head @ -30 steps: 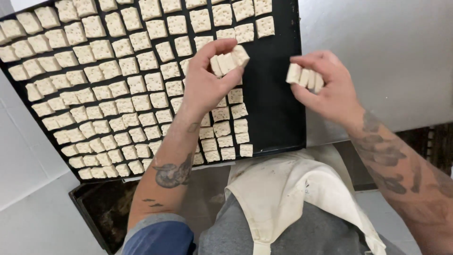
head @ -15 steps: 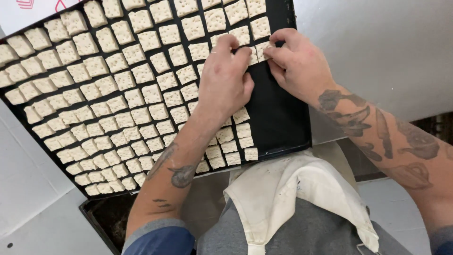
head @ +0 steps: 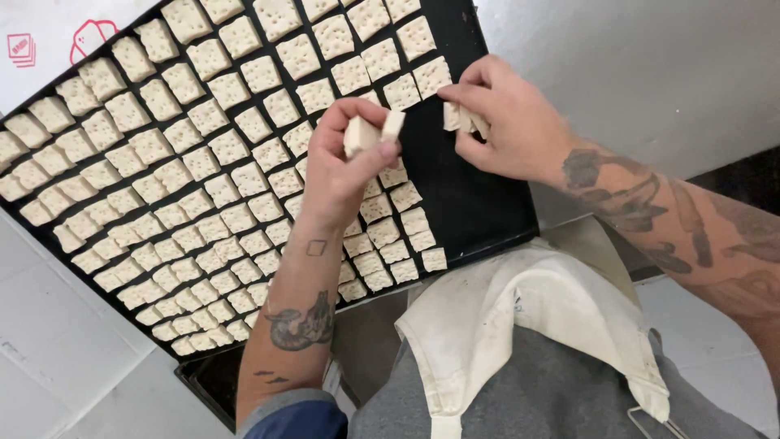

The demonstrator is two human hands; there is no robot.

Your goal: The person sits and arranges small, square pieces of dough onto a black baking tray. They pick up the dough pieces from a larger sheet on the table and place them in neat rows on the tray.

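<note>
A large black baking tray [head: 475,203] lies tilted across the view, nearly covered with rows of small pale square dough pieces [head: 203,154] pricked with holes. My left hand [head: 337,171] hovers over the tray's middle and grips a small stack of dough squares [head: 370,130] between thumb and fingers. My right hand [head: 508,122] is over the tray's right part, holding a few more dough squares [head: 465,119] at its fingertips, right beside the laid rows. A bare black strip of tray lies beneath my right hand.
A white cloth apron [head: 520,325] over a grey shirt fills the lower right. A second dark tray [head: 215,378] sits under the first at the lower left. Pale grey surfaces [head: 666,73] surround the tray.
Both hands have shifted toward the tray's upper right rows. My left hand has lifted its stack clear of the tray, and my right hand has moved to the edge of the laid rows.
</note>
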